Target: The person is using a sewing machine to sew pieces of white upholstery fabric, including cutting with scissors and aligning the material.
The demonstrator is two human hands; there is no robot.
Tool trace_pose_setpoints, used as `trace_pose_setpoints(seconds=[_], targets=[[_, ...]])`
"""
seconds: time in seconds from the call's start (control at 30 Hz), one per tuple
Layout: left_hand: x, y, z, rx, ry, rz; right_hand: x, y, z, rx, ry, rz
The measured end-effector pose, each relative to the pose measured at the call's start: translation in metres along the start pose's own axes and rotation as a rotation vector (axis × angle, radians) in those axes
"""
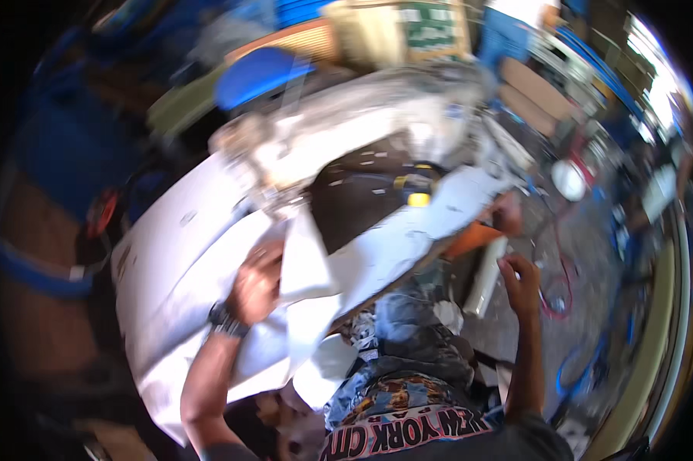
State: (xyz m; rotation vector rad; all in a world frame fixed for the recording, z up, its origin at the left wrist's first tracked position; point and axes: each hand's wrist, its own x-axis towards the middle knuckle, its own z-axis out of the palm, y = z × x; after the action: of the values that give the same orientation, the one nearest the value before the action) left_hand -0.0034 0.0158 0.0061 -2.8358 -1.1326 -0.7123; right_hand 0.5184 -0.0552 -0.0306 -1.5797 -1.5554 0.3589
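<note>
The person's left hand [257, 286] is at a pointed, thin white sheet [304, 265], left on a large white moulded panel [385, 250]; blur hides its grip. The curled right hand [521, 278] hangs apart, grip unclear. Arranging the sheet seems in hand, calling for steadiness. Grey floor [542, 244] lies right.

Gray floor [592, 257] is stretching past the surface [345, 201] at its right edge; boxes [437, 34] are standing behind its far edge; light [659, 81] (glaring white) is flaring beyond its far-right corner.
</note>
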Motion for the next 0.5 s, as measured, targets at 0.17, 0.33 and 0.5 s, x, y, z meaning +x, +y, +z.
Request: trace_pose_setpoints(seconds=[0.17,0.33,0.5], targets=[[-0.025,0.016,-0.029,-0.008,0.138,-0.176,0.039,-0.155,0.099,0.222,-0.371,-0.738],[-0.038,0.058,-0.052,-0.097,0.117,-0.293,0.066,-0.238,0.162,-0.032,-0.529,-1.317],[-0.055,0.115,-0.045,-0.118,0.221,-0.459,0.075,-0.239,0.189,-0.398,-0.623,-1.624]])
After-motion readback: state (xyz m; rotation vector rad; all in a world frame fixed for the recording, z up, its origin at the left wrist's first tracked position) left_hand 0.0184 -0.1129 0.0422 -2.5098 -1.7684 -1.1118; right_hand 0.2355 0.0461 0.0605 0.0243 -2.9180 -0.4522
